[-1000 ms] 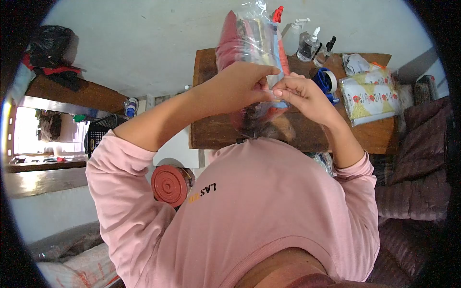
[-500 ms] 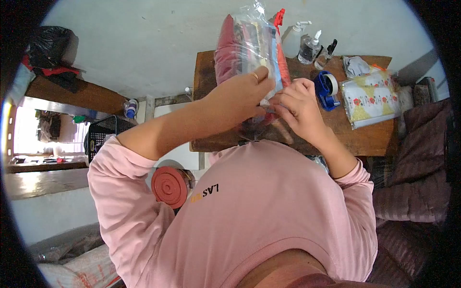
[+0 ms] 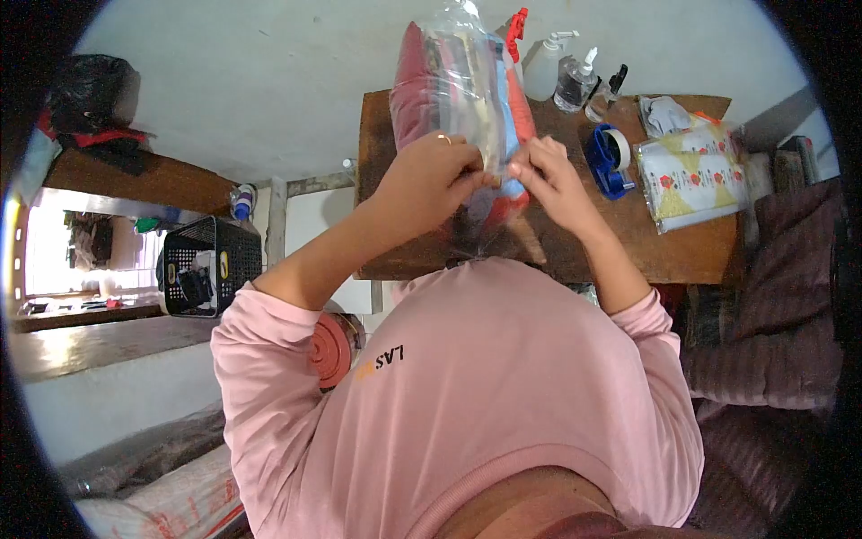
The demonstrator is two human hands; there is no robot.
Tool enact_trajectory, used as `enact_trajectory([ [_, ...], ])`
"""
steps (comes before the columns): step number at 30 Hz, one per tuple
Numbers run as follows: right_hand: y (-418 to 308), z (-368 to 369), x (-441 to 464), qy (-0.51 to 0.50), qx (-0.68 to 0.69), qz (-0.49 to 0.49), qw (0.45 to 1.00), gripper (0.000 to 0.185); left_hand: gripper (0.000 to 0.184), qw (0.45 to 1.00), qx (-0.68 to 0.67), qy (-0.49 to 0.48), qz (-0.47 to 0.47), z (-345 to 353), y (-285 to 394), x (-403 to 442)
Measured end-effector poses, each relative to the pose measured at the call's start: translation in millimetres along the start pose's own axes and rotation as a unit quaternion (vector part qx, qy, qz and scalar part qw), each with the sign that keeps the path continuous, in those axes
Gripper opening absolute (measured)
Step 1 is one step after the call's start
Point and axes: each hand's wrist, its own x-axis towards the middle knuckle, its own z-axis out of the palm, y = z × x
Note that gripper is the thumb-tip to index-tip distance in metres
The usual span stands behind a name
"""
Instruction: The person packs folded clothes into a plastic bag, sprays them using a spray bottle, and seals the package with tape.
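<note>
A clear plastic bag (image 3: 462,81) packed with folded cloths in dark red, cream, light blue and orange-red stands on the wooden table, close to my body. My left hand (image 3: 435,180) is closed in a pinch on the near side of the bag, a ring on one finger. Just right of it, my right hand (image 3: 552,180) pinches the plastic with thumb and fingertips. The two sets of fingertips are a short way apart. Whether a piece of tape is between them is too small to tell.
On the wooden table (image 3: 646,256), right of the bag, are a blue tape dispenser (image 3: 612,162) and a flower-printed plastic pack (image 3: 693,184). A pump bottle (image 3: 544,67) and other bottles stand behind. To my left are a black basket (image 3: 205,269) and a red round lid (image 3: 330,350).
My left hand has moved left and down along the bag, and my right hand slightly left. Their fingertips, which were together, are now apart. The bag has shifted slightly left.
</note>
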Motion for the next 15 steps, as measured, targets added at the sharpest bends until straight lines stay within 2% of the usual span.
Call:
enact_trajectory([
  [3,13,-15,17,-0.003,0.018,-0.031,0.999,0.025,0.018,0.984,-0.131,-0.024,-0.118,-1,6,13],
  [6,22,-35,21,-0.043,0.044,-0.013,0.998,0.028,0.02,0.976,-0.165,0.004,-0.14,-2,14,18],
  [7,20,-39,21,-0.043,0.029,-0.021,0.998,0.03,0.021,0.997,-0.037,0.04,-0.052,3,12,18],
  [8,20,-41,21,-0.057,0.027,-0.01,0.998,0.028,0.022,0.992,0.091,0.075,0.038,10,7,17],
  [9,21,-43,20,-0.071,0.025,0.0,0.997,0.027,0.022,0.962,0.216,0.111,0.127,13,6,17],
  [10,22,-46,19,-0.084,0.023,0.01,0.996,0.025,0.021,0.955,0.244,0.095,0.14,13,6,17],
  [12,24,-45,8,-0.032,0.116,0.038,0.992,0.022,0.02,0.937,0.3,0.063,0.168,7,11,13],
  [13,28,-43,3,-0.005,0.161,0.051,0.986,0.023,0.025,0.94,0.301,0.054,0.15,7,13,9],
  [15,57,-51,-12,0.177,0.162,0.122,0.963,0.025,0.038,0.946,0.302,0.036,0.114,6,18,0],
])
